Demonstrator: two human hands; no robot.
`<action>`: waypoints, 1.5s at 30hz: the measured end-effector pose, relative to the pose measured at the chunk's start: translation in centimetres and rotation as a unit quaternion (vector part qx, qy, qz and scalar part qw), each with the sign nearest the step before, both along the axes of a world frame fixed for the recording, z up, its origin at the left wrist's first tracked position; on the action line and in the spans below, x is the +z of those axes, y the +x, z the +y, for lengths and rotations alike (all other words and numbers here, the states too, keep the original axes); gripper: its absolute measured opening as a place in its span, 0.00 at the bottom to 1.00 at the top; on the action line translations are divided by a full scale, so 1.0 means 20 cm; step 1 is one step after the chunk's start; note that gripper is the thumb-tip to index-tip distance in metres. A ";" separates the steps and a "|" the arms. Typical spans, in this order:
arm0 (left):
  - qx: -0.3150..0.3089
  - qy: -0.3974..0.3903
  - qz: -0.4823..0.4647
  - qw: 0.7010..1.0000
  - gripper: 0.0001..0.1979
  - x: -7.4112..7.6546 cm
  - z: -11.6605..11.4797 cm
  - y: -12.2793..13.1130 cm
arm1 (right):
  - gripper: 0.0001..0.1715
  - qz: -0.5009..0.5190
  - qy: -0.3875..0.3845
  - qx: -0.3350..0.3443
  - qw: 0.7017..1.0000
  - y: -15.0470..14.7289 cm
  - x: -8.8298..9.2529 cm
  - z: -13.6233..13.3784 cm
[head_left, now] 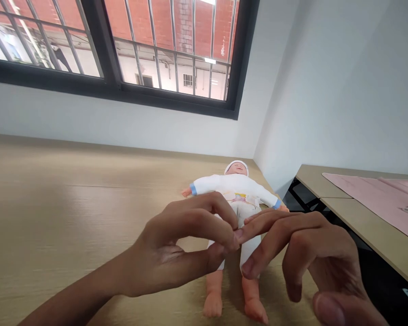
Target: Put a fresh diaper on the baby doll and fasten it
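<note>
A baby doll (233, 184) in a white long-sleeved suit and white cap lies on its back on a light wooden table (54, 203), its bare feet toward me. My left hand (177, 244) hovers over the doll's middle, fingers curled in toward the thumb. My right hand (302, 253) is over the doll's right side, fingers loosely spread and bent. The fingertips of both hands meet above the doll's waist. Both hands hide the doll's waist and upper legs. I see nothing held in either hand.
A second table (329, 179) with a pink mat (370, 192) stands to the right, past a dark gap. A white wall and a barred black-framed window (112, 54) rise behind the table, with a brick building outside.
</note>
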State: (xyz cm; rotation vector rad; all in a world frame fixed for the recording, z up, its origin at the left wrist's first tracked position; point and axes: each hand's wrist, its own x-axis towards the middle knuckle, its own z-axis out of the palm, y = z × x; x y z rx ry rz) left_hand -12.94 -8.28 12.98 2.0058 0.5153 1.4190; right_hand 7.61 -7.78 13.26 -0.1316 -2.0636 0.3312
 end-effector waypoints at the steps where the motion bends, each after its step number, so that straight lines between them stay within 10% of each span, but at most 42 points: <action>1: 0.005 0.010 0.009 1.000 0.09 0.00 0.00 0.00 | 0.10 0.003 -0.038 -0.008 0.999 0.01 0.01 -0.01; 45: -0.032 0.213 0.177 0.960 0.08 0.10 0.02 -0.02 | 0.11 -0.128 -0.173 0.112 0.970 0.13 0.13 0.00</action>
